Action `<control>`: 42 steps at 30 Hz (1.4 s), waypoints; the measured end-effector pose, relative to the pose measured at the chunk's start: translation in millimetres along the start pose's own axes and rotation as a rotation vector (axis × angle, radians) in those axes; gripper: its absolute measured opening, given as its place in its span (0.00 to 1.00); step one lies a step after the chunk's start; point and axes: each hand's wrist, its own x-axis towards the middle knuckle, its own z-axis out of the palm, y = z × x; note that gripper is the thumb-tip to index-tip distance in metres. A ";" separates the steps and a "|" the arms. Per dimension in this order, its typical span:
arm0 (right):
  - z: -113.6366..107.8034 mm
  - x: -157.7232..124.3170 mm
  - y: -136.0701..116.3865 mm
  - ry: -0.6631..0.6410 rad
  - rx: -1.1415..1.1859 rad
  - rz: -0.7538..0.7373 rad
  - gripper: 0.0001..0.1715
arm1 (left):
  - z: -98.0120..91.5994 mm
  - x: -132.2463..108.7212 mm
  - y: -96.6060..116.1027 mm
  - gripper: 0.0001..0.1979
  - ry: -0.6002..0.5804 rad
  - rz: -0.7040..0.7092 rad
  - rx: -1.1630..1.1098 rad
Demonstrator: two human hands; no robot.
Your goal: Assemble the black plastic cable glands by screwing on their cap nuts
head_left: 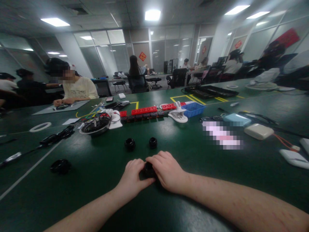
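Note:
My left hand [132, 175] and my right hand [167, 170] meet near the front of the green table [101, 193]. Both close around one small black round part [149, 169], which is mostly hidden between the fingers. Two more small black round parts [129, 144] [153, 142] sit on the table just beyond my hands. A flatter black ring-shaped piece [60, 166] lies apart to the left.
A metal bowl of cables [95, 125], a row of red and black blocks [144, 112], a white clip stand [178, 113] and a blue basket [192, 109] line the middle. White devices [258, 131] lie at right. People sit at the far left and behind.

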 end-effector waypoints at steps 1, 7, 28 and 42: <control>0.1 0.1 0.3 -0.005 0.003 -0.002 0.18 | 0.1 0.0 0.0 0.13 0.001 0.001 0.002; -1.4 -0.1 0.6 0.023 0.065 0.000 0.16 | -1.6 -1.7 2.5 0.12 -0.017 -0.011 -0.001; -9.1 2.5 -9.8 0.002 0.057 0.147 0.14 | -3.7 -2.5 4.8 0.09 -0.006 -0.007 -0.040; -20.7 14.9 -18.7 -0.081 0.042 0.061 0.13 | 1.3 -1.9 3.3 0.10 0.024 -0.002 -0.009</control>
